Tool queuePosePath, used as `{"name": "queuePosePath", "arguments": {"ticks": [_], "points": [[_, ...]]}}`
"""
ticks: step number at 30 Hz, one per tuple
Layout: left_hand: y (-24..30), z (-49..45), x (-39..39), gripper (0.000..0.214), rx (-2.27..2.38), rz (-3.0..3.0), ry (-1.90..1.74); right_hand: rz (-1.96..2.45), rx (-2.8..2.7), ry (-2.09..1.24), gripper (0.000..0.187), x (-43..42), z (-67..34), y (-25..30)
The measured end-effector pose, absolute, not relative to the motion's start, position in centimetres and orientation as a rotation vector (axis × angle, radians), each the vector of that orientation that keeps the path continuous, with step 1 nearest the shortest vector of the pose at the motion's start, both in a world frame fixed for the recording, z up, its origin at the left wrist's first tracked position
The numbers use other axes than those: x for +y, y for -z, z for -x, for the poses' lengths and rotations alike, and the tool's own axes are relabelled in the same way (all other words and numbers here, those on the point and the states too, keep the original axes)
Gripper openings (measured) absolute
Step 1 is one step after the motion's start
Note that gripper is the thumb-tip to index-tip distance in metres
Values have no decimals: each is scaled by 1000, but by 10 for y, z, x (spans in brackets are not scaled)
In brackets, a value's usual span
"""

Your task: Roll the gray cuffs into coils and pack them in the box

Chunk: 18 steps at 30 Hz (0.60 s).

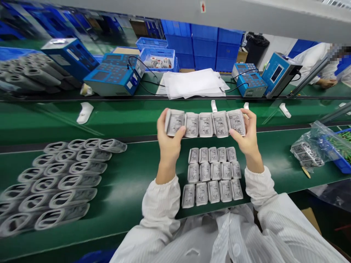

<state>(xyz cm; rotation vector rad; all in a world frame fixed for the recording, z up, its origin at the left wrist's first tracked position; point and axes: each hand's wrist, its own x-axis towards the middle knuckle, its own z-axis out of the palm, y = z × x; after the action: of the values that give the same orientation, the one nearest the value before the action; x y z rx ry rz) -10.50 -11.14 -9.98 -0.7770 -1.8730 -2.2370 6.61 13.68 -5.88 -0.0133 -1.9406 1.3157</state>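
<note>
Between my two hands is a level row of several small grey-white folded pieces with black line drawings [206, 124], raised above the bench. My left hand [170, 138] grips the left end piece, thumb on its front. At the right end, my right hand [246, 135] presses with its thumb in front and its fingers behind. Below the held row, more of the same printed pieces [215, 171] lie on the green bench in three neat rows. Off to the left stand several grey, ring-shaped rolled cuffs [68, 197], arranged in slanting rows with their open ends showing.
A green conveyor belt [123, 116] runs behind the bench, carrying white curved parts [85, 113]. Blue electronic units [113, 75], white sheets [193, 83] and a blue crate [159, 58] stand beyond it. At right are a plastic bag [308, 149] and a blue tray [340, 157]. Another person's hand [327, 83] shows far right.
</note>
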Motion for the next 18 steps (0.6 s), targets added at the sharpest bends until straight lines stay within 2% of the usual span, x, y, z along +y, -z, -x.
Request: {"name": "queuePosePath", "arguments": {"ticks": [3, 8, 12, 15, 18], "points": [[122, 118, -113, 87, -2227, 1009, 1932, 162, -2075, -1373, 79, 163, -62, 93], [166, 112, -98, 61, -2642, 1097, 1638, 402, -2396, -1387, 72, 183, -57, 166], [182, 90, -110, 62, -2681, 994, 1552, 627, -2410, -1256, 85, 184, -81, 188], [184, 68, -134, 62, -2802, 866, 1461, 866, -2554, -1098, 68, 176, -114, 184], [185, 49, -149, 62, -2983, 784, 1556, 822, -2744, -1122, 52, 162, -137, 178]]}}
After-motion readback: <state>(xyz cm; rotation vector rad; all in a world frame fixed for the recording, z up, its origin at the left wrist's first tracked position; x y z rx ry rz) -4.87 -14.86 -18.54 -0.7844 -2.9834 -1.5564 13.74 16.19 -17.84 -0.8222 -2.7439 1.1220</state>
